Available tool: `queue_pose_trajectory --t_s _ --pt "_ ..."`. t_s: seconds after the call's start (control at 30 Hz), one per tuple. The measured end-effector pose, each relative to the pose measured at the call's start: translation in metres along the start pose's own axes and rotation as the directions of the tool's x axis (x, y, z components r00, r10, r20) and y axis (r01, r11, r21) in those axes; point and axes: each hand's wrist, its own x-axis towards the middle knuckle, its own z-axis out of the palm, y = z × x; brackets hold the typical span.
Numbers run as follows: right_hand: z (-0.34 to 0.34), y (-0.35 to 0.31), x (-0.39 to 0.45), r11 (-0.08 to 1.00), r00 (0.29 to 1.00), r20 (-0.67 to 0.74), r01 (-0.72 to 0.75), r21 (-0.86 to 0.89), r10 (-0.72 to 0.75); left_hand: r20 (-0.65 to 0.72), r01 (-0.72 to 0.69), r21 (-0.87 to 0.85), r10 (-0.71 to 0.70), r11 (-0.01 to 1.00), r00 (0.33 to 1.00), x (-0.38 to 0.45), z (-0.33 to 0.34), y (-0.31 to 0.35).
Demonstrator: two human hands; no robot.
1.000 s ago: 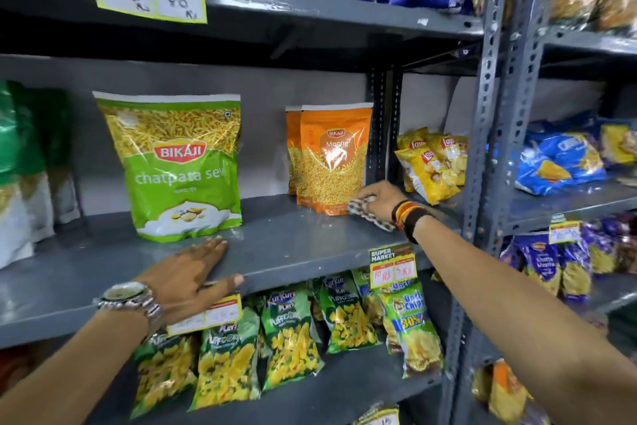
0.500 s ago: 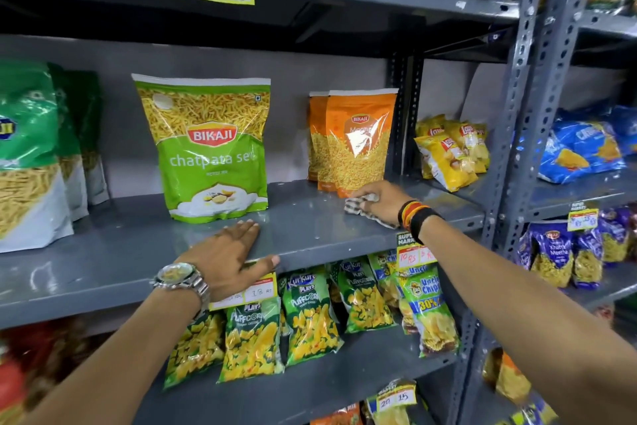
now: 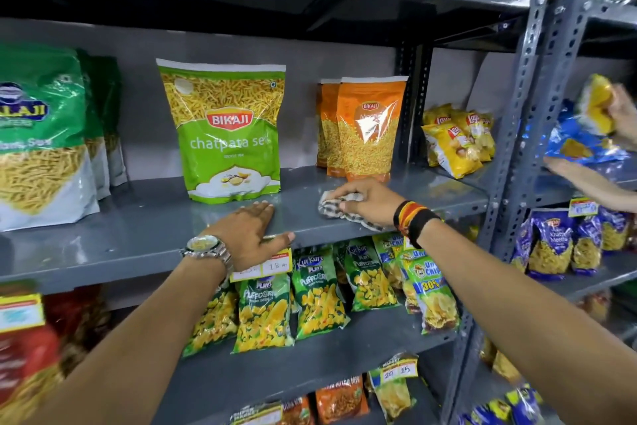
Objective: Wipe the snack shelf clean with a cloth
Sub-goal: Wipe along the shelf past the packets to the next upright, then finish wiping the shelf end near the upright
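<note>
The grey metal snack shelf (image 3: 148, 228) runs across the middle of the view at chest height. My right hand (image 3: 367, 204) presses a checked cloth (image 3: 332, 207) flat on the shelf, just in front of the orange snack packs (image 3: 365, 128). My left hand (image 3: 250, 235) lies palm down with fingers spread on the shelf's front edge, holding nothing, just below the big green Bikaji pack (image 3: 224, 128). A watch sits on my left wrist and bands on my right wrist.
Green and white packs (image 3: 38, 138) stand at the shelf's left end, yellow chip bags (image 3: 455, 138) at its right end. A grey upright post (image 3: 517, 135) bounds the shelf on the right. Another person's hands (image 3: 586, 176) reach into the neighbouring shelf. Puffcorn bags (image 3: 317, 290) hang below.
My right hand has slid the cloth leftward along the shelf, away from the post and toward my left hand. Another person's hands have come into view at the right.
</note>
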Motion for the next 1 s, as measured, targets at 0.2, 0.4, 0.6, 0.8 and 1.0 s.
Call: queue_pose_trajectory --t_s 0.2,0.4,0.6,0.8,1.0 --pt "0.013 -0.011 -0.081 0.945 0.996 0.088 -0.002 0.326 -0.029 -0.434 -0.207 0.054 0.209 0.977 0.876 -0.047 0.013 0.009" --pt "0.094 0.071 -0.1 0.973 0.981 0.188 -0.091 0.211 0.051 -0.445 -0.246 -0.091 0.182 0.965 0.877 -0.128 0.124 0.008" --pt "0.209 0.131 -0.067 0.988 0.96 0.245 -0.149 0.031 0.137 -0.155 0.035 -0.221 -0.071 0.975 0.985 -0.148 0.242 0.005" --pt "0.278 0.145 -0.091 0.941 0.977 0.213 0.054 -0.335 0.02 0.1 0.317 -0.21 -0.302 0.925 0.948 -0.145 0.312 0.008" --pt "0.332 0.173 -0.121 0.862 0.979 0.163 -0.02 -0.507 0.119 0.118 0.416 -0.227 -0.399 0.881 0.909 -0.151 0.359 0.003"
